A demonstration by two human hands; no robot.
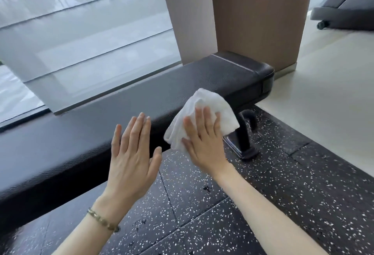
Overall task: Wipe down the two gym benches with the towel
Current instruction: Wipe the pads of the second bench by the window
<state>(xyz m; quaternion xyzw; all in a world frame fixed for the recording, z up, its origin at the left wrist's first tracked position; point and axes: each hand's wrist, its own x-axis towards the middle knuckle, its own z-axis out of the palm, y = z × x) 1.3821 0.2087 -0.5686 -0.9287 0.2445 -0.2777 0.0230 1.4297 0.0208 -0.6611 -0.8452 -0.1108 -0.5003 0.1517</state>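
A long black padded bench (125,109) runs from the lower left to the middle right, with its end by a wooden pillar. My right hand (204,139) presses a crumpled white towel (214,105) flat against the bench's near side edge. The fingers lie spread over the cloth. My left hand (131,153) is flat and open beside it, palm toward the bench's side, holding nothing. A bracelet sits on my left wrist. A second grey bench (344,5) shows at the top right, partly cut off by the frame.
The bench's black metal leg (245,133) stands on speckled black rubber flooring (283,184). A brown wooden pillar (261,16) rises behind the bench end. A large window (81,32) fills the left. Pale flooring (327,84) lies to the right.
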